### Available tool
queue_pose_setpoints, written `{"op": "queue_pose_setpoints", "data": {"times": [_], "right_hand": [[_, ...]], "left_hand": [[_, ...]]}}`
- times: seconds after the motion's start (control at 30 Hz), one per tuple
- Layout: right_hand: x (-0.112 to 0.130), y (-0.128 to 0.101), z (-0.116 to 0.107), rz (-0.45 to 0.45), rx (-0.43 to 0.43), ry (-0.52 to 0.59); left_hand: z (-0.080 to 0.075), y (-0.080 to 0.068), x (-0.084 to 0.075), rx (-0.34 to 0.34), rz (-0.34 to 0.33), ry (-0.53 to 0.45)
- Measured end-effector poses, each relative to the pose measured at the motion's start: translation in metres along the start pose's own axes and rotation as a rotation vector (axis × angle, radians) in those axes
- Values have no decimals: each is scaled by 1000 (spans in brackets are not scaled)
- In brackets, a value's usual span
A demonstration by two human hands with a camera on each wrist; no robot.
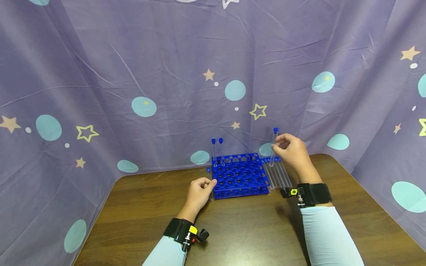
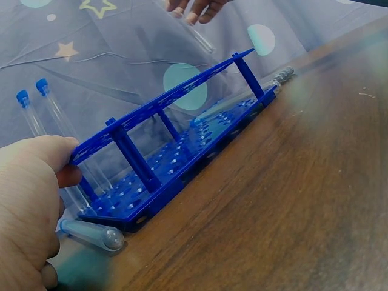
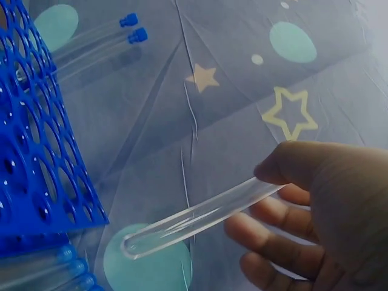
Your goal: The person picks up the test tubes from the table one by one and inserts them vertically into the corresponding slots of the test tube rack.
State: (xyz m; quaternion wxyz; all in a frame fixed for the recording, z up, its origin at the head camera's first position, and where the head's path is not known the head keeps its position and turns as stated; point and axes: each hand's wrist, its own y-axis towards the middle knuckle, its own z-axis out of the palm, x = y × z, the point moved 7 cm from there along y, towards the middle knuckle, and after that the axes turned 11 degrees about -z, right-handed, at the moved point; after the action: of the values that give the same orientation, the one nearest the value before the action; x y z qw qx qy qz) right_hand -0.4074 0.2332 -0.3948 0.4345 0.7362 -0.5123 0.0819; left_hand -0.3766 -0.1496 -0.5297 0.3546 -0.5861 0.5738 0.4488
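Note:
A blue test tube rack (image 1: 241,192) stands on the table. My left hand (image 1: 199,192) grips its front left corner, the thumb on the upper plate in the left wrist view. Beside that hand, a blue-capped test tube (image 2: 94,235) lies along the rack's left side. Two capped tubes (image 1: 214,152) stand upright in the back left holes. Above the rack's right end, my right hand (image 1: 293,149) pinches another clear test tube (image 3: 194,218) between thumb and fingers. Its blue cap (image 1: 275,130) points up and its rounded bottom hangs down, tilted slightly.
Several capped tubes (image 1: 279,175) lie side by side on the table, right of the rack. A purple patterned curtain (image 1: 186,125) hangs close behind the rack. The brown wooden table (image 1: 246,229) extends in front toward me.

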Motion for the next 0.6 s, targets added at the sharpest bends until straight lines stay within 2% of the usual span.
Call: {"op": "queue_pose_setpoints", "data": {"times": [0.23,0.6], "right_hand": [[12,0,9,-38,-56,37],[26,-1,28,-37,-34,93]], "left_hand": [[-1,0,-1,4,-4,1],[-1,-1,-1,10,-12,-9]]}}
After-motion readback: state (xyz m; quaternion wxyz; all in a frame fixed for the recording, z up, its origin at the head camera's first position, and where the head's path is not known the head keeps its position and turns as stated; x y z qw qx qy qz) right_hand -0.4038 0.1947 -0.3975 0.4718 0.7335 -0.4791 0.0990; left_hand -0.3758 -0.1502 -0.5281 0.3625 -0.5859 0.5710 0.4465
